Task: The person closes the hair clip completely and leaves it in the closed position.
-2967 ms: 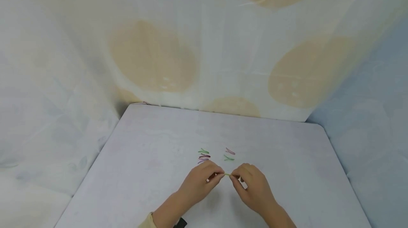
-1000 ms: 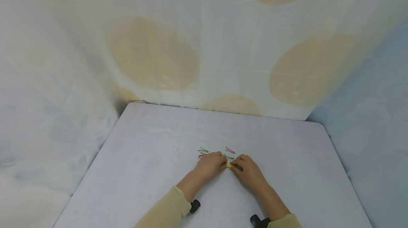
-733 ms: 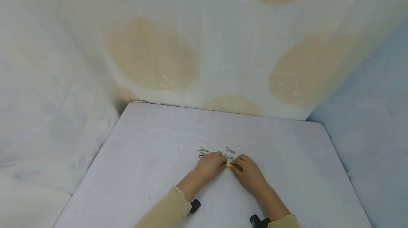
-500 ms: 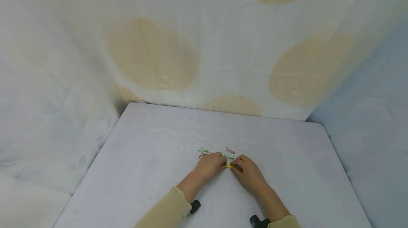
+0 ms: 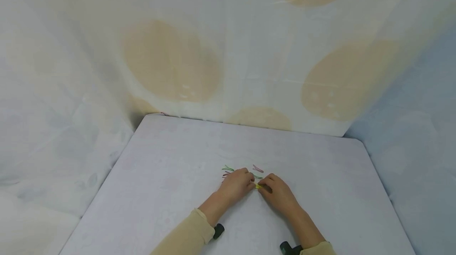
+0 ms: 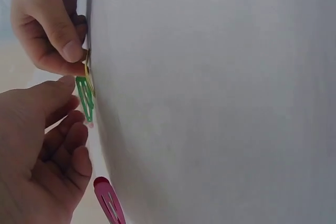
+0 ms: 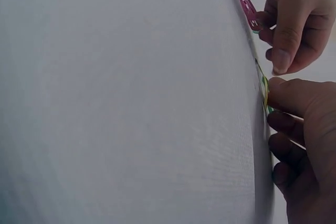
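Glossy plastic-looking clips (image 6: 84, 98); matt, finely woven cloth on table (image 5: 171, 176); thin cloth backdrop (image 5: 228, 49)

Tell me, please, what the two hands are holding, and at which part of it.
A small yellow hair clip, low at the table: the right hand pinches its right end, while the left hand meets its left end; that grip cannot be told.

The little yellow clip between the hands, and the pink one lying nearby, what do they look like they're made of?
The yellow clip, pinched by the left hand and right hand, looks like thin flat metal with a glossy painted coat, though little of it shows. The pink clip shows a flat teardrop outline with a cut-out centre and a smooth shiny coat, so probably enamelled metal, possibly plastic.
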